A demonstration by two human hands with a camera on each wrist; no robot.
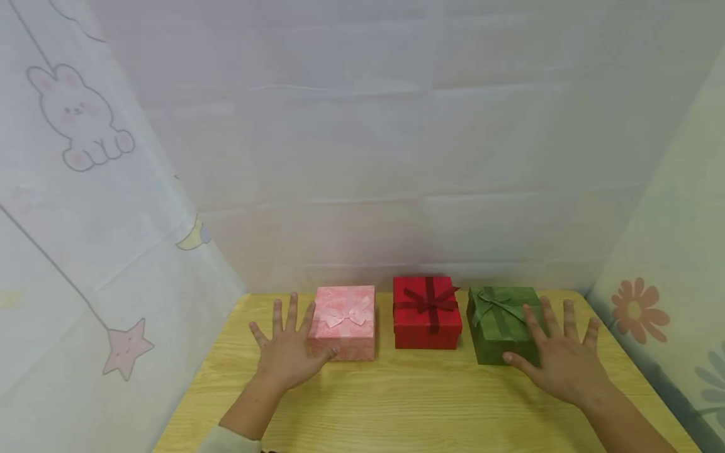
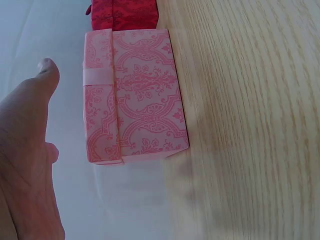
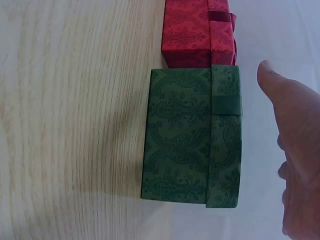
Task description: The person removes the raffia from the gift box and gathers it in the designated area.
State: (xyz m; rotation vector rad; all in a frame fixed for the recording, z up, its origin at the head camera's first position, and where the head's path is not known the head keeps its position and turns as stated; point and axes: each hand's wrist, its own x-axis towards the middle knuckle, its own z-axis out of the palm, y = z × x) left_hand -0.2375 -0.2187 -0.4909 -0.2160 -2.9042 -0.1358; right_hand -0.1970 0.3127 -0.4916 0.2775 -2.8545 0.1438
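Space separates the pink gift box [image 1: 347, 336], the red gift box [image 1: 415, 319] and the green gift box [image 1: 498, 332], which stand side by side in a loose row. Each sits lid up, probably so that its bow is not crushed: pale pink bow [image 1: 348, 317] and green bow [image 1: 494, 303] at the ends, dark red bow [image 1: 432, 306] between. The red one is set farthest back; the green one is slightly askew, with a narrower gap to the red than the pink has.

The left hand [image 1: 289, 353] hovers by the near left corner of the pink box, fingers straight and fanned apart, clamped on nothing. The right hand [image 1: 566, 368] does likewise at the right edge of the green box. From the head they overlap these boxes, but the wrist views show a gap to each lid, so they appear raised rather than touching.

Beneath lies a light wood-grain surface [image 1: 391, 402]. Creased pale sheeting [image 1: 362, 157] hangs behind; the left curtain [image 1: 56, 264] carries a rabbit print [image 1: 76, 116], a moon [image 1: 192, 238] and a star [image 1: 128, 350], the right curtain [image 1: 674, 245] an orange flower [image 1: 635, 311].
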